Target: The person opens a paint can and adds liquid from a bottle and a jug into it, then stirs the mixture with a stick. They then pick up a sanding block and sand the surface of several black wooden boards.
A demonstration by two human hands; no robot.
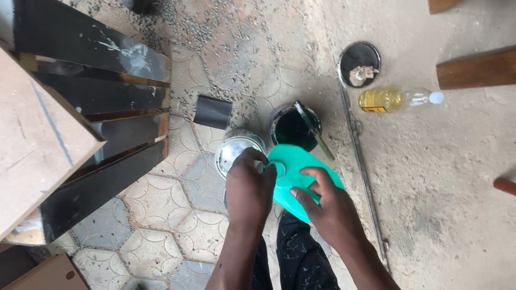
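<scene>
A teal plastic jerrycan [293,164] lies tilted in front of me, its round neck toward an open paint can [293,128] holding dark green liquid, with a flat stick resting across the rim. My right hand [325,201] grips the teal container's side. My left hand [248,182] is closed at the neck, fingers on what seems to be the cap or opening. Just left of my left hand sits a shiny round metal lid [232,150].
Glossy black boards [102,96] lean at the left beside a plain wooden panel [37,139]. A small black square [213,111], a black lid with debris [359,63], a bottle of yellow liquid [395,99] and a long metal rod [361,166] lie on the ground.
</scene>
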